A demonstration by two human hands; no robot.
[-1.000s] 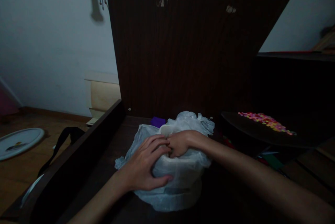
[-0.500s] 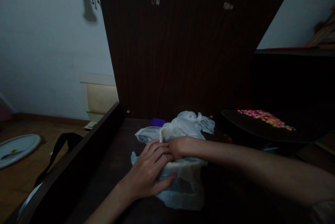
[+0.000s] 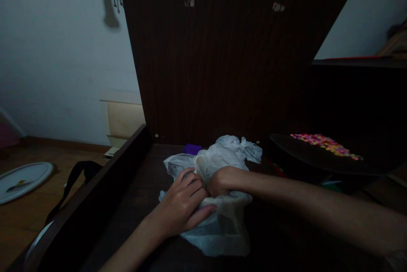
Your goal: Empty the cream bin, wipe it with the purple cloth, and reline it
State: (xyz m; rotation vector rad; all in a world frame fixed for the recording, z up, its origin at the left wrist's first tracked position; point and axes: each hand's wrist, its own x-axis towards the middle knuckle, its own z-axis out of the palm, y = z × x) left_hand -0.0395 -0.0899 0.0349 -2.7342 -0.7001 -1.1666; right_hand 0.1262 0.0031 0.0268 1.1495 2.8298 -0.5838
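Observation:
A thin white plastic bag (image 3: 222,231) hangs over what looks like a pale round-rimmed container; its body is mostly covered by the bag. My left hand (image 3: 186,204) grips the near left side of the rim, fingers over the edge and thumb along the outside. Bent at the wrist, my right hand (image 3: 222,181) reaches down into the opening, and its fingers are hidden inside. Behind the opening, more crumpled white plastic (image 3: 227,153) lies bunched with a knotted end.
A small purple object (image 3: 192,149) lies by the tall dark wooden panel (image 3: 216,60). Pink and yellow bits (image 3: 327,145) are spread over a dark surface at right. A raised dark board (image 3: 95,191) edges the left side. On the floor is a white oval tray (image 3: 38,172).
My left fingers have drawn back slightly from my right hand along the rim. The right hand has turned a little inside the opening. The view has shifted slightly.

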